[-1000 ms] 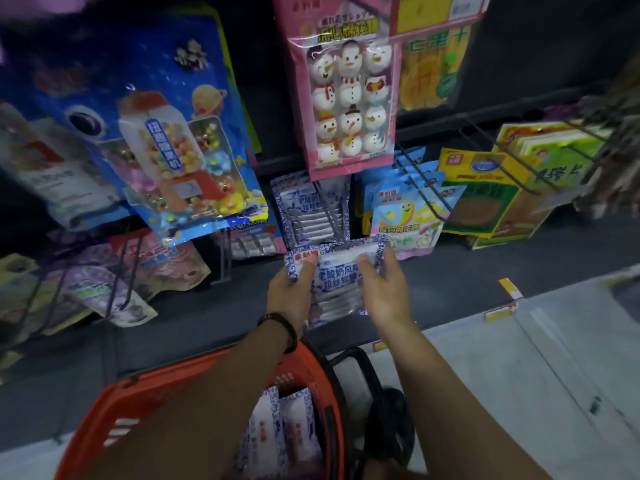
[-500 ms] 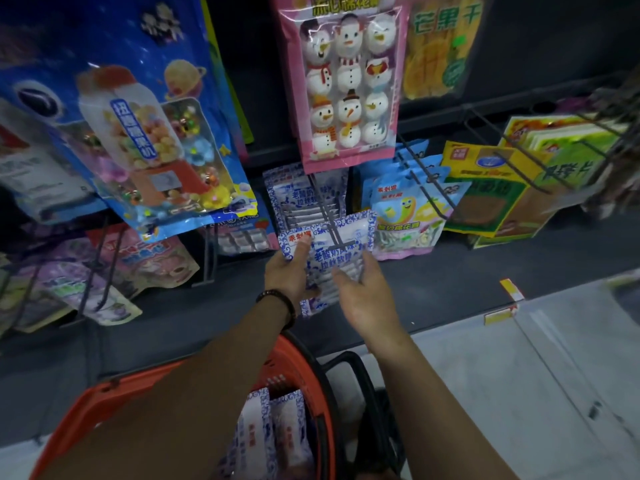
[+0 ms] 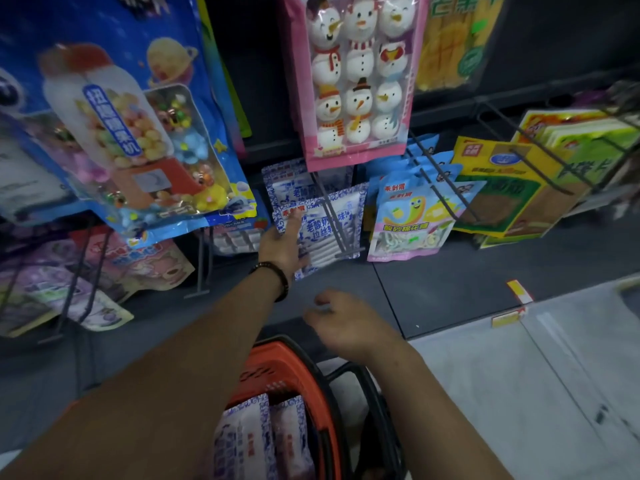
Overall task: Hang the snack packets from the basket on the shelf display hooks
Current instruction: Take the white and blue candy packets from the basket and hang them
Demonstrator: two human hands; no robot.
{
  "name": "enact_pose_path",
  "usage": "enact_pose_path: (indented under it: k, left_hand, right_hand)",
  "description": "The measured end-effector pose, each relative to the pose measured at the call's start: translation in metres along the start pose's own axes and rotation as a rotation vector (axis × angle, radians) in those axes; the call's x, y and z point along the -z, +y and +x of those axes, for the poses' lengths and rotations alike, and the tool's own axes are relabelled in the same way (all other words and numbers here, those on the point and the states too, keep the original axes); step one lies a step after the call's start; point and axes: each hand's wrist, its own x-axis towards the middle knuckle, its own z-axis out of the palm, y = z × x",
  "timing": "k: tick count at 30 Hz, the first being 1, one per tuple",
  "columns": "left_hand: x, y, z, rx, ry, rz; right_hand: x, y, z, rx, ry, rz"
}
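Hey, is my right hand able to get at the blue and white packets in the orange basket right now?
Probably yes. The right hand is empty and hangs just above the basket, whose top is open with the packets standing inside. The left forearm crosses only its left side.
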Motion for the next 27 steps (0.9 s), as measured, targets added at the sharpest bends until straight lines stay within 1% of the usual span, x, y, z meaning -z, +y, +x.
enact_pose_path:
  k: [3, 6, 8, 10, 11, 13, 14, 17, 20, 24, 27]
  left_hand:
    - [0.007, -0.006, 0.006, -0.052, 0.022, 0.064]
    - [0.026, -0.013, 0.008, -0.07, 0.07, 0.132]
    - [0.041, -0.02, -0.007, -0.086, 0.06, 0.148]
    - [0.063, -0.028, -0.04, -0.161, -0.015, 0.163]
    - [0.078, -0.034, -0.061, -0.236, -0.071, 0.212]
    - [0.116, -0.048, -0.098, -0.363, -0.215, 0.405]
    - [0.138, -0.055, -0.114, -0.382, -0.287, 0.525]
    - [0.207, -0.072, -0.152, -0.355, -0.452, 0.846]
    - [0.277, -0.086, -0.173, -0.303, -0.509, 1.067]
    - [0.345, -0.108, -0.18, -0.268, -0.475, 1.204]
    - [0.365, -0.123, -0.177, -0.232, -0.505, 1.251]
  right_hand:
    - [-0.004, 0.002, 0.0, 0.006, -0.036, -0.066]
    - [-0.013, 0.0, -0.003, 0.019, -0.034, -0.14]
    - [-0.021, -0.002, -0.007, 0.039, -0.047, -0.196]
    - [-0.032, -0.002, -0.009, 0.048, -0.077, -0.238]
    - [-0.038, -0.004, -0.011, 0.055, -0.095, -0.268]
    - [-0.052, -0.007, -0.016, 0.056, -0.126, -0.327]
    - [-0.059, -0.009, -0.019, 0.048, -0.139, -0.354]
    - [-0.093, -0.008, -0.023, 0.011, -0.192, -0.409]
    - [-0.14, 0.002, -0.024, -0.019, -0.27, -0.432]
    - [-0.204, 0.033, -0.006, -0.122, -0.375, -0.464]
    - [-0.238, 0.051, -0.002, -0.216, -0.423, -0.466]
